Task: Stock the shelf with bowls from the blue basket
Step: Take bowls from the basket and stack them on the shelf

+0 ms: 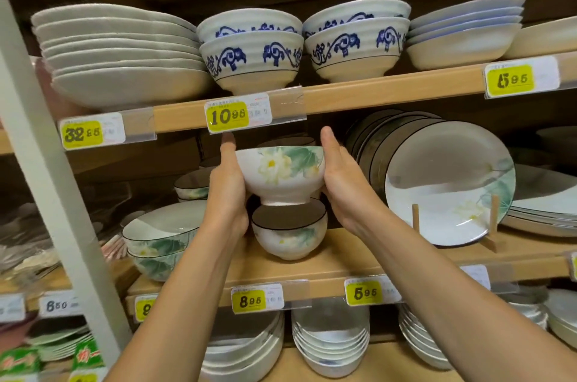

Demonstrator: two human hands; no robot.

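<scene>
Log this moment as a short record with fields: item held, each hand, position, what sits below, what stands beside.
item held: lotus bowl, upright, white with green leaves and a pale flower
left hand: holds the bowl's left side
right hand: holds its right side
position: in the air over the middle shelf, just under the 10.95 price tag
below: matching bowl standing on the shelf; contact unclear
beside: lotus plate upright on a wooden stand, to the right
</scene>
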